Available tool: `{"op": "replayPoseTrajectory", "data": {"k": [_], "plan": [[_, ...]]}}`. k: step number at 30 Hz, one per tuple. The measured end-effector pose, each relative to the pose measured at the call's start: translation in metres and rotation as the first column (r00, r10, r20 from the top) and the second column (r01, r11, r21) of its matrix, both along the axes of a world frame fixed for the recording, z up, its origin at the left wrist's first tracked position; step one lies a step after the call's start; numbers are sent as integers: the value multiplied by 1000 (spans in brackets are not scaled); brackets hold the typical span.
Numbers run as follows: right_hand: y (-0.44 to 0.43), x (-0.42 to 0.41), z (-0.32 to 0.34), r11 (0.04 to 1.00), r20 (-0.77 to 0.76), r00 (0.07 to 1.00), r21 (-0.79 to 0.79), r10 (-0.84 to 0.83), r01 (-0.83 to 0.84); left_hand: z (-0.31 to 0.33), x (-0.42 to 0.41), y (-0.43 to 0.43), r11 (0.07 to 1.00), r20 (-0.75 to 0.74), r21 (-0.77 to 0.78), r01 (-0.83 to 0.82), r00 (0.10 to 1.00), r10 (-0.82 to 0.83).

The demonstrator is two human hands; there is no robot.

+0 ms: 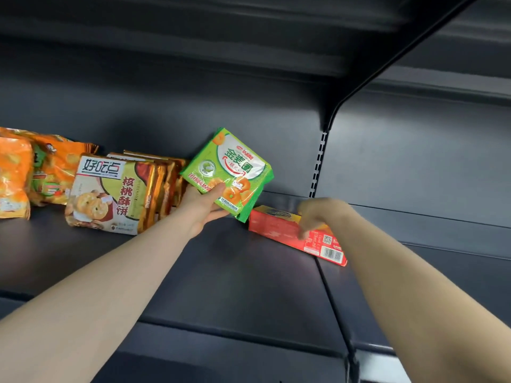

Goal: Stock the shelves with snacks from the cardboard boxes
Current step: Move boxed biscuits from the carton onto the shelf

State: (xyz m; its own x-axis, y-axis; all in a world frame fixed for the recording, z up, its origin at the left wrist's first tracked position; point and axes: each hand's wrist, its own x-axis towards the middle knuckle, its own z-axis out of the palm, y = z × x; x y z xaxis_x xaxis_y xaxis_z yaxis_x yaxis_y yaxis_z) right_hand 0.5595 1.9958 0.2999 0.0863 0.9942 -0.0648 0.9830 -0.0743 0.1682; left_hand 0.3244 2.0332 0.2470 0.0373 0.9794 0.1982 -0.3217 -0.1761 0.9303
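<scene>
A: Grips first?

B: The left hand (203, 205) pinches the green pack (229, 172) low on its near edge, thumb on the front and fingers behind. The right hand (315, 217) is blurred, but its fingers curl down over the box (276, 223), so I read it as holding that.

A: Where are the two things?

B: The green pack is tilted, its top leaning left toward the back wall, just right of the row of brown packs (110, 192). Its bottom corner is low over the shelf (235, 272), right beside the box's left end. I can't tell whether they touch. The box lies flat, with its long axis running from back-left to front-right.

A: So what does the next move turn on?

B: I'd say the gap between the brown packs and the box. It's narrow, and the left hand is the nearer one. For the green pack to stand upright in line there, it probably has to swing straight, and the slanted box may need to go right first.
</scene>
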Motion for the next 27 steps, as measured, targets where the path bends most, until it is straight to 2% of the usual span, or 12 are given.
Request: {"op": "replayPoseTrajectory", "data": {"k": [1, 2, 3, 4, 5, 6, 10, 15, 17, 21, 23, 27], "plan": [[0, 5, 1, 996, -173, 984, 81, 40, -27, -1, 5, -1, 1000, 15, -7, 15, 1000, -14], [1, 8, 0, 983, -479, 871, 183, 111, -25, -2, 9, -1, 999, 31, -14, 36, 999, -35], [2, 6, -2, 974, -777, 610, 222, 155, 36, -3, 14, -3, 997, 45, -25, 67, 997, -66], [2, -1, -3, 977, -933, 317, 201, 168, 75, -4, 17, -5, 994, 59, -33, 107, 993, -105], [5, -7, -6, 983, -982, 111, 163, 154, 82, -3, 19, -6, 988, 67, -45, 151, 987, -148], [9, -14, -9, 990, -992, 19, 125, 124, 71, -3, 20, -8, 979, 65, -57, 196, 979, -192], [29, -31, -19, 977, -980, -87, 169, 182, 132, -2, 13, -6, 967, -10, -136, 216, 976, -220], [67, -63, -18, 945, -954, -103, 257, 282, 204, -3, -2, 12, 961, -104, -222, -166, 984, 146], [85, -72, -24, 938, -959, 7, 278, 283, 208, -10, -9, 22, 954, -245, -168, -248, 948, 203], [122, -60, -41, 936, -883, 408, 315, 230, 154, -22, -14, 26, 969, -623, -42, -245, 764, 166], [132, -54, -42, 957, -880, 439, 261, 181, 129, -23, -13, 26, 975, -691, 8, -222, 703, 166], [109, -62, -25, 977, -898, 428, 172, 102, 128, -21, -13, 26, 969, -712, 52, -241, 672, 205]]}}
